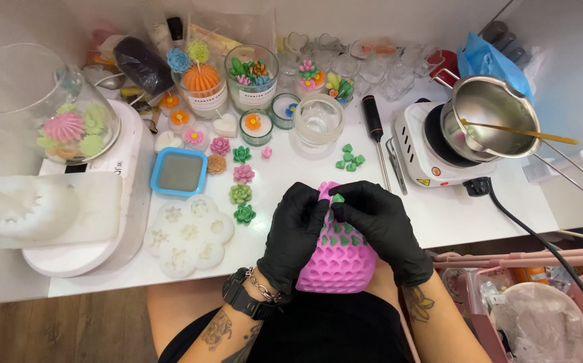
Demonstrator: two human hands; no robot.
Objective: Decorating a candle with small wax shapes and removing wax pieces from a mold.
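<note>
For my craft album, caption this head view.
Gloved left hand and right hand pop green hearts from pink mould.

Bare table (432, 215) right of hands; wax succulents (241, 195) crowd left

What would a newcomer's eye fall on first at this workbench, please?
Probably the bright pink mould at the table's near edge, held between a black-gloved left hand and right hand, whose fingers pinch a small green piece. Next, the steel pot on the white hotplate at right, and the flower candles along the back.
</note>
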